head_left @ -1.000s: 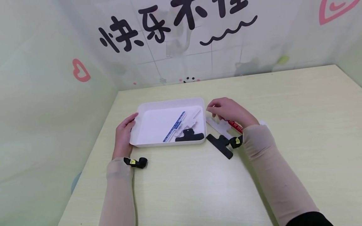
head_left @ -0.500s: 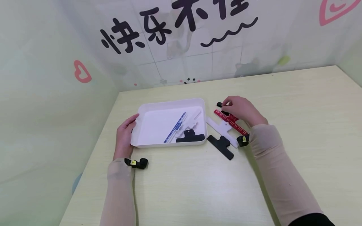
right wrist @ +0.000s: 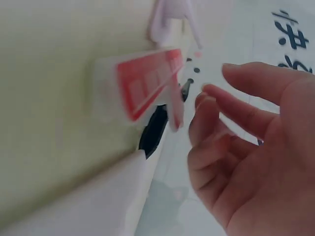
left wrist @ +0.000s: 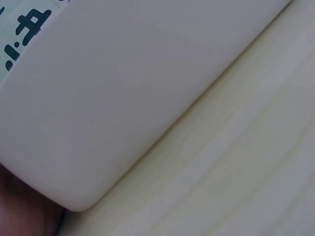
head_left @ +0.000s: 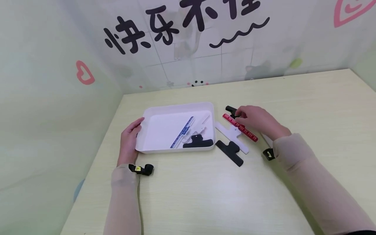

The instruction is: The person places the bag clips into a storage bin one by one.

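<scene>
Red clip (head_left: 240, 128) lies on the counter (head_left: 188, 195), three o'clock from the white tray (head_left: 157, 129). Left hand (head_left: 128, 139) grips the tray's nine o'clock side, likely to stop it sliding. Right hand (head_left: 260, 120) near clip, thumb and forefinger parted, nothing held; clips probably grouped there for easy reach.

One tray (head_left: 155, 130), three black clips (head_left: 230, 152), one red clip (head_left: 240, 127), one blue clip (head_left: 184, 131)

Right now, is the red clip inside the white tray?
No, the red clip lies to the right of the white tray, outside its rim.
</scene>
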`<control>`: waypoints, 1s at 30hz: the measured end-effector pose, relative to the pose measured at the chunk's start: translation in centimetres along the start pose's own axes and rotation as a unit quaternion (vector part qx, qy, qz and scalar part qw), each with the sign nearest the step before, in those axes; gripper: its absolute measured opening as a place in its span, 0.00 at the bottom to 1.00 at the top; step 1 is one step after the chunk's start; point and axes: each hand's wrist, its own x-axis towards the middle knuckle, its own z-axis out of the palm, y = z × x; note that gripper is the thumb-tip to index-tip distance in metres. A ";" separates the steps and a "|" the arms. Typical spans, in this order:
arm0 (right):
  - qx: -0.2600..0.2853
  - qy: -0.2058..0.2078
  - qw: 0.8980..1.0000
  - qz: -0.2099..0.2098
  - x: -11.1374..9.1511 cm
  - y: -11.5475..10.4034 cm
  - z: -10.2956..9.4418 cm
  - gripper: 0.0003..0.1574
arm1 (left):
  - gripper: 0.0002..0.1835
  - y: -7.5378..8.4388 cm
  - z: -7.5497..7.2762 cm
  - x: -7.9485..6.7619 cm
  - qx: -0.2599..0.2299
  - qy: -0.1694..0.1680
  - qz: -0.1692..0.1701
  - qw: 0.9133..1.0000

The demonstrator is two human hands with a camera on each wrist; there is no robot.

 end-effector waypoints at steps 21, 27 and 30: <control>-0.123 -0.037 0.966 -0.224 -6.0 -2.1 3.2 0.25 | 0.16 0.1 -0.4 -0.1 -0.008 -0.005 -0.011 1.000; -0.132 -0.021 0.963 -0.234 -6.0 -2.2 3.8 0.23 | 0.16 0.0 -0.3 -0.1 -0.015 -0.011 -0.009 1.000; -0.130 -0.016 0.963 -0.235 -5.9 -2.1 4.0 0.24 | 0.16 -0.1 -0.3 0.0 -0.013 -0.010 -0.007 1.000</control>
